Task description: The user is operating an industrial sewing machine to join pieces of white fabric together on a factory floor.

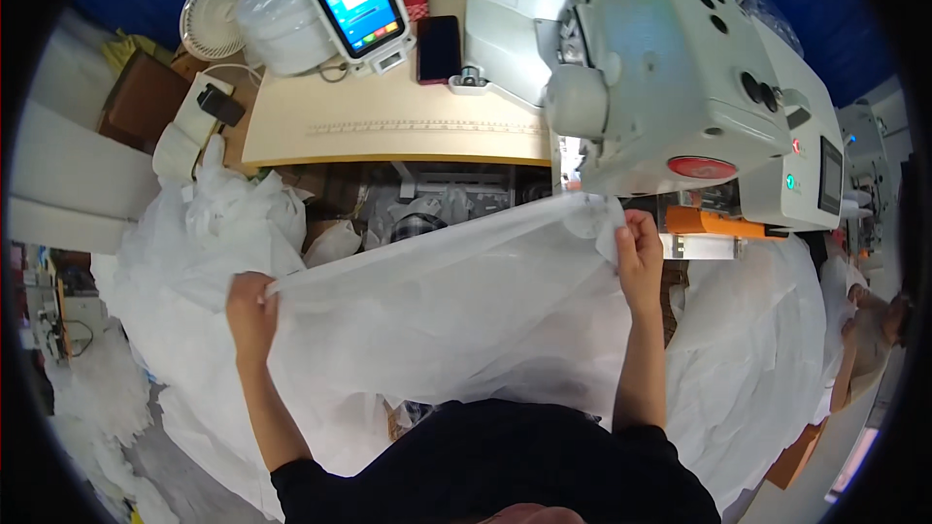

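White fabric [466, 315] stretches between two pinching hands on the near side of a worktable [282, 136].

The left hand [252, 318] pinches the fabric's left end and the right hand [641, 262] its right end, thumbs and fingers pressed onto the cloth; the upper edge slopes up rightward, its right corner near the large white machine [670, 68]. A red oval badge [702, 167] marks the machine's near face, its lettering too small to read. A printed ruler scale [427, 126] runs along the tabletop. Farther left, a white device [357, 5] shows a lit blue screen, its text illegible, just left of a dark phone [439, 49].
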Motion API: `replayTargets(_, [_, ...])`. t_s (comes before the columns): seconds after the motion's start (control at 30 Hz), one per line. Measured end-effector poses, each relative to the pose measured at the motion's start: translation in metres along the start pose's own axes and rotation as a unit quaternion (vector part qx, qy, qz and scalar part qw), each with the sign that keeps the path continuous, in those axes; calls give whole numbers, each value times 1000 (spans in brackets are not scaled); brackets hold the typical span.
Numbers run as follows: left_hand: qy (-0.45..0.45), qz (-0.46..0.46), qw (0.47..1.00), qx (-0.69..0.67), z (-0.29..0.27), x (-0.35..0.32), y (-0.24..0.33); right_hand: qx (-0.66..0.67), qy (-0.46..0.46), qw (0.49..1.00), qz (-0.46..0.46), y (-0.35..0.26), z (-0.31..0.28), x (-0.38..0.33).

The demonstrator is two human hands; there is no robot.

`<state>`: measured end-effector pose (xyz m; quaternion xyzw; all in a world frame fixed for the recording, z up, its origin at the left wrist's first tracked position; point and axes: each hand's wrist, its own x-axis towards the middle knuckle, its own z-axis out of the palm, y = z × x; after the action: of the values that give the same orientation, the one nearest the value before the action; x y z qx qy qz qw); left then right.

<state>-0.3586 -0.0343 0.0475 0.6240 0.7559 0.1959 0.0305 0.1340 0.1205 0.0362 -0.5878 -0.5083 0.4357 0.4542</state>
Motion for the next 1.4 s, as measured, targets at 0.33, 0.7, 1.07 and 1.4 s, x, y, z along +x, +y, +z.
replayTargets(0.33, [-10, -313, 814, -489, -52, -33, -51, -278, -91, 954, -64, -39, 15, 2])
replayTargets(0.7, [-102, 70, 961, -248, 33, 49, 23, -346, 19, 935, -77, -45, -61, -29])
replayTargets(1.07, [-85, -117, 959, -246, 42, 57, 36, -415, 99, 885, -187, -31, -41, 7])
replayTargets(1.4, [-82, -182, 849, -489, 72, 95, 116, -572, 247, 749, -225, 3, -96, 56])
